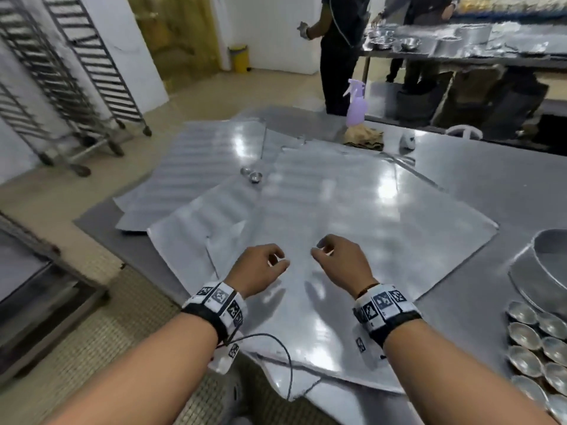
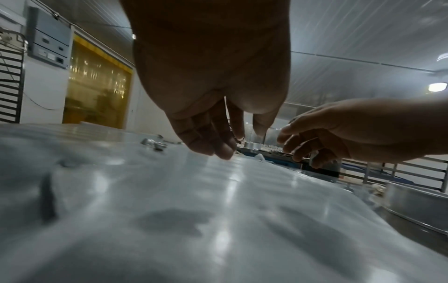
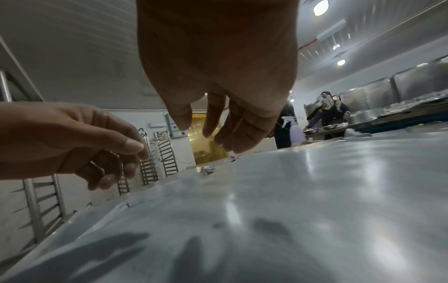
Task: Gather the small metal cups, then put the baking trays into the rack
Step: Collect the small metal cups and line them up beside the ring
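Observation:
Several flat metal baking trays [image 1: 337, 204] lie overlapped on the steel table [image 1: 491, 179]. Two small metal cups [image 1: 252, 174] sit together on a far tray, also seen low in the left wrist view [image 2: 155, 144] and right wrist view [image 3: 208, 168]. Both hands hover side by side just above the nearest tray, holding nothing. My left hand [image 1: 264, 265] has loosely curled fingers [image 2: 211, 141]. My right hand [image 1: 334, 259] hangs the same way, its fingers [image 3: 232, 134] relaxed. Many more small cups [image 1: 540, 342] are grouped at the table's right edge.
Tall wheeled tray racks [image 1: 76, 72] stand on the floor at the left. A purple spray bottle [image 1: 356, 102] and a brown cloth [image 1: 363, 138] sit at the table's far side. A round metal pan [image 1: 549, 265] lies at right. A person [image 1: 340, 41] stands beyond the table.

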Demonstrator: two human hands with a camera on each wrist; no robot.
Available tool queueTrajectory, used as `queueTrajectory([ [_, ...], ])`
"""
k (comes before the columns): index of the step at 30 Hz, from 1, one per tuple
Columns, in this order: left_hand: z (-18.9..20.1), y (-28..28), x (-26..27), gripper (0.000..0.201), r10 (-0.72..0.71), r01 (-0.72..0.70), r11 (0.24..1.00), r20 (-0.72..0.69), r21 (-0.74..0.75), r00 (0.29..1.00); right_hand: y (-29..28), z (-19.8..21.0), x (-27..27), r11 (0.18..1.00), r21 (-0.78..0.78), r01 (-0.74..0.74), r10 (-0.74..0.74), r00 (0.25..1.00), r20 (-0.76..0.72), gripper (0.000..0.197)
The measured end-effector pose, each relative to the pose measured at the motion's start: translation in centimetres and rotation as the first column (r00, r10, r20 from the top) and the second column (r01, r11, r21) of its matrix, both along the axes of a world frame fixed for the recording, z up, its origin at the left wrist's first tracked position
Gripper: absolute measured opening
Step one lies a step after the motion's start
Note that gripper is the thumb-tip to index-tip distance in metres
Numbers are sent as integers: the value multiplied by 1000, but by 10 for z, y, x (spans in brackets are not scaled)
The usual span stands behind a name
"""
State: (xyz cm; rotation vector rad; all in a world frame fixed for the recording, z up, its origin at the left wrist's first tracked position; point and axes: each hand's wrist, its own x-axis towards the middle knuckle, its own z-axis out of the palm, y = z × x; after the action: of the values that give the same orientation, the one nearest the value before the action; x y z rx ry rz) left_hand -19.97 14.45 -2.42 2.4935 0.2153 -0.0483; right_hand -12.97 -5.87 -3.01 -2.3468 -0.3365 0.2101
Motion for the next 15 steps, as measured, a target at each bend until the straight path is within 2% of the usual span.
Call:
queueTrajectory([
  [3, -4, 88, 35, 21, 32, -32, 999, 5, -14, 999, 81, -2, 35, 999, -30, -11, 11, 1000, -7, 28],
  [8, -11, 215, 107, 17, -31, 31, 1000, -18, -6, 999, 192, -7, 103, 997, -76, 31, -34, 999, -40, 31],
  [12, -20, 284, 165, 19, -78, 80, 996, -52, 37, 996, 244, -11, 154, 989, -129, 75, -83, 995, -59, 35],
  [15, -24, 313, 203, 23, -97, 102, 994, -96, 46, 991, 264, -14, 185, 980, -169, 102, -116, 990, -75, 40],
])
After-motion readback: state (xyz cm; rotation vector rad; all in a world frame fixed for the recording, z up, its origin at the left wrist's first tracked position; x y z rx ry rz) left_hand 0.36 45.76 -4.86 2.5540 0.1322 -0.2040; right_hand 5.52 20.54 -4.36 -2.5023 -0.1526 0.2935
